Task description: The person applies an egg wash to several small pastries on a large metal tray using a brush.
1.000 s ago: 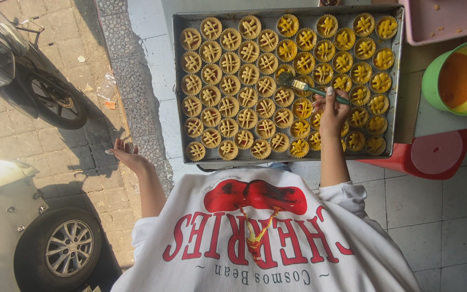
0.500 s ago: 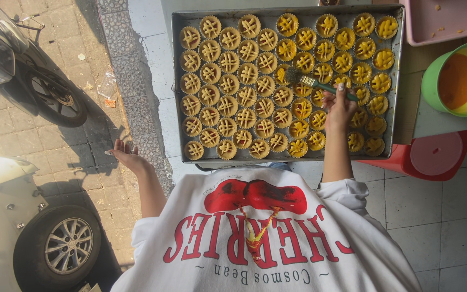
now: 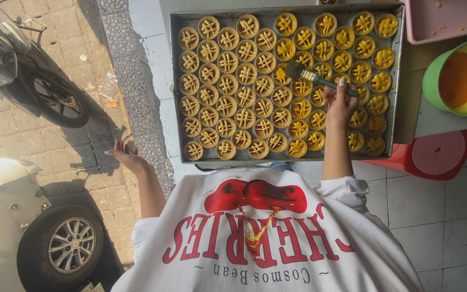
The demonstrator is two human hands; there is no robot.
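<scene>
Right hand (image 3: 340, 105) up over the baking tray (image 3: 175, 81), fingers curled shut around the green handle of a pastry brush (image 3: 320, 81). Bristle end pointed left, resting on a tart near the middle of the second and third rows. Handle ran back rightward under the thumb and fingertips.

Left hand (image 3: 127, 157) held out wide to the side, well clear of the tray, over the paved ground. Fingers spread open, palm up, gripping nothing.

Tray packed with rows of small lattice-topped tarts (image 3: 228, 86). Right-hand portion glossy and deep yellow, left-hand portion paler and matte. Brush sat just about on the boundary between the two.

Right of the tray, a green bowl (image 3: 433, 81) with orange-yellow liquid inside. Above it, a pink tub (image 3: 444, 24), partly cut off by the frame edge. Below the bowl, a red stool (image 3: 428, 157), touching the tray's lower right corner or just under it; hard to say which.

Far left, a motorbike wheel (image 3: 60, 100) and, lower down, a car wheel (image 3: 63, 249). White shirt with red print (image 3: 255, 238) filled the bottom of the view.
</scene>
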